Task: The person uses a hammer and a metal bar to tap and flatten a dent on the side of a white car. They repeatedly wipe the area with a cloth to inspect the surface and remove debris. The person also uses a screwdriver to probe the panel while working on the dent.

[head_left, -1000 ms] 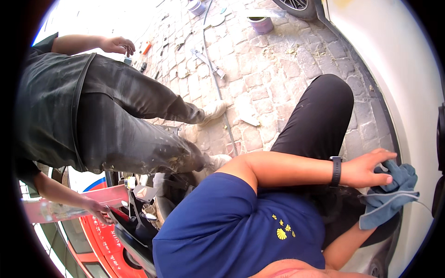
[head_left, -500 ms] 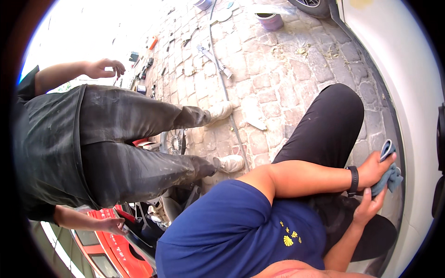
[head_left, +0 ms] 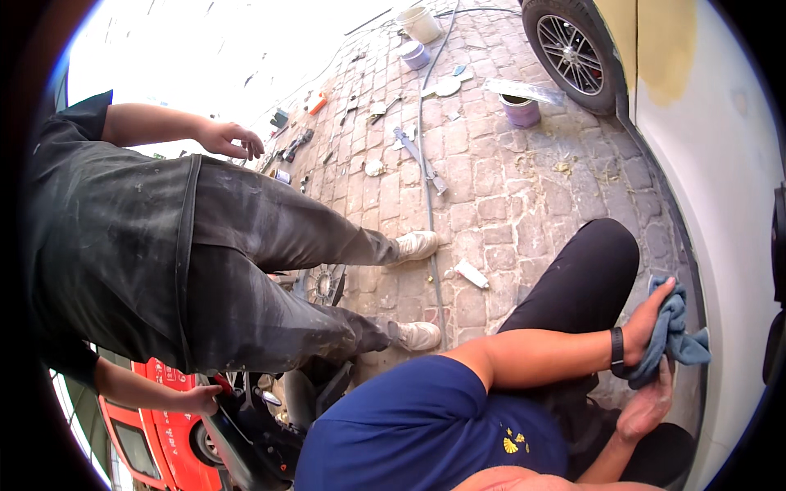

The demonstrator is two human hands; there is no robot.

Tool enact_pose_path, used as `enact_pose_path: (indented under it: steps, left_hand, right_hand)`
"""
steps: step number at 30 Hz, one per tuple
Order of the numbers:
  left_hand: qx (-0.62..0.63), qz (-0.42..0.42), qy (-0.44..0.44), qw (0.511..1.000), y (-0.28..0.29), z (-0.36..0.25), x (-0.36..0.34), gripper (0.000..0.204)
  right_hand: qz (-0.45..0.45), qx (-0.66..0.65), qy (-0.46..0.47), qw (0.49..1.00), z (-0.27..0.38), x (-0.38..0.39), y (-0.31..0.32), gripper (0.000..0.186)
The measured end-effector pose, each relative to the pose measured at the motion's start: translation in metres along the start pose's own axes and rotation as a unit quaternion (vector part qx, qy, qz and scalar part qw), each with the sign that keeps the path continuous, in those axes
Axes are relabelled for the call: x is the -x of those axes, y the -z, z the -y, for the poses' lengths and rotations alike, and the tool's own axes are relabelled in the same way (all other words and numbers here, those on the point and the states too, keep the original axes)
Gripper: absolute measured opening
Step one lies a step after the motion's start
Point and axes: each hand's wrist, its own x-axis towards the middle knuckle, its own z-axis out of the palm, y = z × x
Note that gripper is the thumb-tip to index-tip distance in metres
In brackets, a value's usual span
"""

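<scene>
A blue-grey cloth [head_left: 673, 323] hangs bunched between my two hands, beside the pale car panel. My left hand [head_left: 643, 327], with a dark band on its wrist, is closed on the upper part of the cloth; folds hide some fingers. Just below it, my right hand [head_left: 647, 409] has its fingers at the cloth's lower edge and seems to pinch it. The cloth's loose end reaches toward the pale car panel [head_left: 737, 245], and I cannot tell whether it touches.
A person in dark work clothes [head_left: 270, 319] stands at left, arms hanging. On the paving lie a hose [head_left: 430, 196], a white tube [head_left: 472, 274] and scattered tools. Purple buckets [head_left: 520, 113] stand near a car wheel [head_left: 571, 53]. A red vehicle [head_left: 168, 417] and a motorcycle [head_left: 254, 434] are lower left.
The cloth, more bundled before, now spreads wider. My right hand has moved down slightly. The view has shifted, bringing the whole wheel and more buckets into sight.
</scene>
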Motion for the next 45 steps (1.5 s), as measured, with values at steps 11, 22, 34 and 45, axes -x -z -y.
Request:
enact_pose_path:
  steps: [11,22,34,45]
  left_hand:
    - [-0.582,0.063,-0.255,0.769,0.021,0.049,0.031,0.03]
    - [-0.158,-0.073,0.086,0.981,-0.007,0.022,0.006,0.021]
    - [-0.217,0.049,0.063,0.973,-0.005,0.034,0.02,0.061]
    - [-0.284,-0.036,0.061,0.956,0.001,0.031,0.02,0.03]
  right_hand:
    - [-0.022,-0.107,-0.06,0.992,-0.016,0.04,0.011,0.088]
    - [-0.018,-0.241,-0.051,0.969,0.013,0.013,-0.002,0.097]
    - [-0.058,-0.36,-0.034,0.93,0.039,0.006,0.005,0.109]
    - [0.082,0.026,-0.009,0.996,0.026,0.029,-0.002,0.109]
